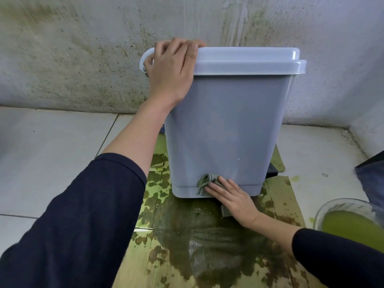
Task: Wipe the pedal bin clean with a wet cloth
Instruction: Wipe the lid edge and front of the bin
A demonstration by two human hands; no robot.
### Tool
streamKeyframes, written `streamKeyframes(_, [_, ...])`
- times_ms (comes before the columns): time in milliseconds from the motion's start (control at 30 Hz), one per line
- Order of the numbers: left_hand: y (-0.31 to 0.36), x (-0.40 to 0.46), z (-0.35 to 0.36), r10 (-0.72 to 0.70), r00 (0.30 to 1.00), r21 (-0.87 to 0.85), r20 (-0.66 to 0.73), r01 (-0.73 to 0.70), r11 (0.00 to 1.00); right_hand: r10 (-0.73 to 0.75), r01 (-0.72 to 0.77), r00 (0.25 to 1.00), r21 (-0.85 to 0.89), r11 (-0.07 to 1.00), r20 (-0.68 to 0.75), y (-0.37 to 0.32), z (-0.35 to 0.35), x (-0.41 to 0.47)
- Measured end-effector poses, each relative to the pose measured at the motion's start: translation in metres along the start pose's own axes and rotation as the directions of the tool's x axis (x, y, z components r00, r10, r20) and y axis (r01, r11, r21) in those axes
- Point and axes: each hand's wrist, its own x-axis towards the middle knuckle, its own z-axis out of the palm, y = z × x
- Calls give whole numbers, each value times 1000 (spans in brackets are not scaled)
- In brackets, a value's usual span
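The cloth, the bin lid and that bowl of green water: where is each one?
cloth (206, 179), head view, bunched folds beside the fingertips.
bin lid (249, 63), head view, front edge.
bowl (332, 204), head view, clear rim.

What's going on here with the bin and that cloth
A person is wiping a grey pedal bin. Their left hand grips the lid's corner to steady it, while the right hand presses a grey cloth against the bin's bottom edge. The bin stands on wet, stained cardboard, with a bowl of greenish water at the right.
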Motion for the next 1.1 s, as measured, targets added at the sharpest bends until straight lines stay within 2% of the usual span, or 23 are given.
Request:
streamKeyframes(33, [0,0,0,1,1000,-2,2,-1,1000,29,-28,999,31,999,-38,7,-6,6])
streamKeyframes(100, [0,0,1,-2,1000,-3,-3,2,1000,248,-217,950,166,962,-192,27,-21,29])
streamKeyframes(133, [0,0,2,-2,1000,-5,-7,2,1000,412,-356,872,236,904,-265,39,-29,43])
streamKeyframes(167, [0,1,3,-1,1000,-7,-9,1,1000,571,-493,757,296,818,-318,50,-36,56])
streamKeyframes(233, [0,1,4,3,1000,-4,-15,-3,1000,804,-704,486,392,592,-343,59,-43,68])
streamKeyframes(267, [-1,1,4,6,1000,1,-22,-6,1000,874,-763,380,432,481,-303,55,-43,67])
streamKeyframes(300, [-1,1,4,7,1000,4,-29,-7,1000,921,-800,317,458,387,-226,44,-41,59])
streamKeyframes(367, [0,2,5,7,999,9,-39,-7,1000,971,-831,239,516,209,-9,4,-34,37])
streamKeyframes(400, [1,1,6,5,999,13,-45,-5,1000,980,-834,177,543,101,89,-16,-31,30])
streamKeyframes(433, [1,1,6,4,999,18,-51,-3,1000,984,-822,79,569,-26,161,-31,-30,29])
streamKeyframes(467, [1,0,6,6,998,22,-56,-5,1000,976,-782,-51,600,-170,210,-39,-30,36])
streamKeyframes(533, [1,-1,7,16,998,33,-64,-14,999,909,-642,-289,643,-418,301,-41,-36,60])
streamKeyframes(567, [1,-1,8,20,998,37,-63,-18,999,868,-582,-354,644,-496,349,-39,-43,74])
streamKeyframes(600, [0,0,8,22,998,36,-62,-20,999,838,-538,-375,644,-544,395,-40,-49,88])
streamKeyframes(700, [-3,5,9,17,999,11,-51,-16,1000,805,-436,-313,676,-594,505,-47,-69,124])
streamKeyframes(767, [-5,7,9,17,999,-2,-35,-17,1000,797,-397,-314,691,-604,516,-50,-72,141])
streamKeyframes(900, [-4,2,6,43,998,10,-41,-43,999,757,-317,-427,702,-638,495,-45,-63,122])
streamKeyframes(1000, [-2,-4,4,53,996,-8,-71,-54,999,576,-142,-580,625,-768,576,-29,-55,92])
streamKeyframes(1033, [-2,-5,4,52,996,-17,-78,-54,998,532,-112,-607,600,-792,590,-23,-53,88])
streamKeyframes(1100, [-1,-4,3,48,995,-33,-86,-51,998,521,-103,-599,587,-803,608,-10,-62,91])
